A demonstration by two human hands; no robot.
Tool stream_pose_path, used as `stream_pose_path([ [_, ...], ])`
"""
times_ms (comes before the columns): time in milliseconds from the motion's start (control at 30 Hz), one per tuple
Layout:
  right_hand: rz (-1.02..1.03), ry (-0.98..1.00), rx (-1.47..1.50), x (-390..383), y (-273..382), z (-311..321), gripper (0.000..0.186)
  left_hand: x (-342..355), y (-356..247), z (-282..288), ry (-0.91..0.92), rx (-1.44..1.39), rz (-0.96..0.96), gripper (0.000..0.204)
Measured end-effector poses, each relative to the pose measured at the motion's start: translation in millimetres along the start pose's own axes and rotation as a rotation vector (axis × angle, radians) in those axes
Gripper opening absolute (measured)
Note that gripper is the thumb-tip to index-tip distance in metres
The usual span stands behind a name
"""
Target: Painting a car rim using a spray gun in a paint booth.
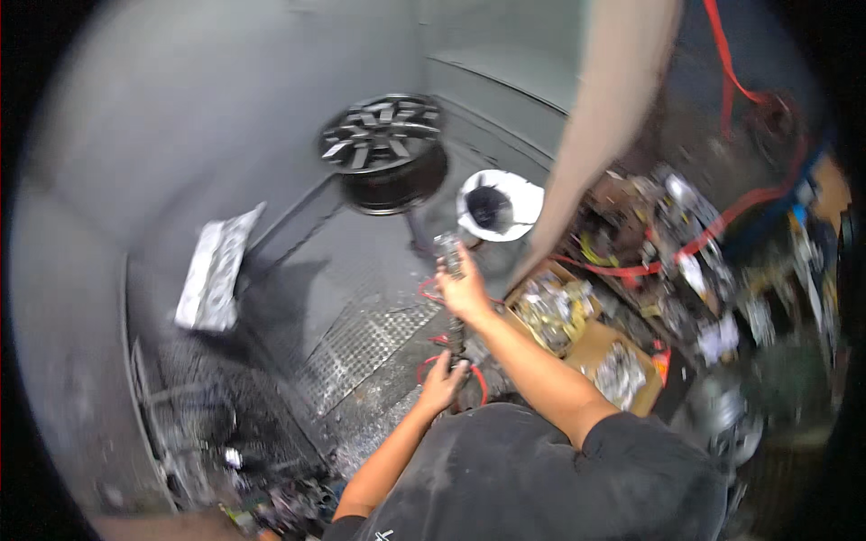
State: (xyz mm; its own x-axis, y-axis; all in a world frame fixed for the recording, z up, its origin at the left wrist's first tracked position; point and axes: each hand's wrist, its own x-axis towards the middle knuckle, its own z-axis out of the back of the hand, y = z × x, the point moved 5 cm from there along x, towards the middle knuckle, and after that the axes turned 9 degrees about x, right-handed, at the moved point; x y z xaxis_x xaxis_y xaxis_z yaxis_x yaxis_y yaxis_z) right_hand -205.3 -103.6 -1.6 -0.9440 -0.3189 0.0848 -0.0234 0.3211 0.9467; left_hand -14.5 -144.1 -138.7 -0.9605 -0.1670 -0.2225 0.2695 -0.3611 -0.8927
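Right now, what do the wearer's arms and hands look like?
Left hand and right hand bare, no gloves; forearms uncovered. Short dark sleeves on a dark shirt, with a small white marking near the picture's lower edge.

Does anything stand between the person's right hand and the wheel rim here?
Nothing separate is visible between the right hand and the wheel rim; only the blurred held item juts that way. The white bucket sits off to the right.

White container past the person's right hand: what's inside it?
Inside the white container there's a dark patch, too blurry to tell if it's liquid or solid. Anything underneath that dark patch is covered, so I can't see it.
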Motion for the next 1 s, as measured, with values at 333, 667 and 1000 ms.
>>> stream_pose_path([
  [333,-0.22,-0.454,-0.233,-138.3,-64.8,125.4,0.084,-71.3,46.8,-29.9,0.062,-0.138,-0.081,0.028],
  [667,-0.196,-0.717,-0.038,-134.4,-2.8,196.6,0.082,-29.5,114.4,-37.0,0.324,0.514,0.042,0.035],
  [1000,-0.051,-0.68,-0.577,-39.8,16.0,381.8,0.076,-29.9,246.1,53.9,0.29,0.73,0.578,0.043],
])
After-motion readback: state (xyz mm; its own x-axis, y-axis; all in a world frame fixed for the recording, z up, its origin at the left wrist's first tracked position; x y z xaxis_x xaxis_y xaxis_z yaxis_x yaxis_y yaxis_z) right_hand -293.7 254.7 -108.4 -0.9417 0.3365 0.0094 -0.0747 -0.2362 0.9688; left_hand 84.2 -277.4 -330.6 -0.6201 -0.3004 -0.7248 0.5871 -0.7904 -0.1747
